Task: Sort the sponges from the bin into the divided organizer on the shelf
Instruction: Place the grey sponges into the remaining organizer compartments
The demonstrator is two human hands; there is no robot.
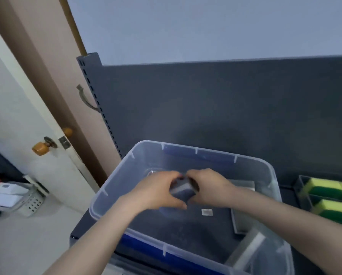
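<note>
Being gripped from both sides inside the clear bin (100, 195), a grey sponge (183, 190) is wrapped by the left hand (156, 192) and right hand (207, 187). More grey sponges (245, 253) are seen at the bin's right end; yellow-green sponges (324, 187) are slotted in the organizer (301, 187).

Shop-style storeroom: grey metal shelving (205, 106) with a slotted upright (98, 108), white door (17, 116) with wooden knob (39, 148) alongside.
</note>
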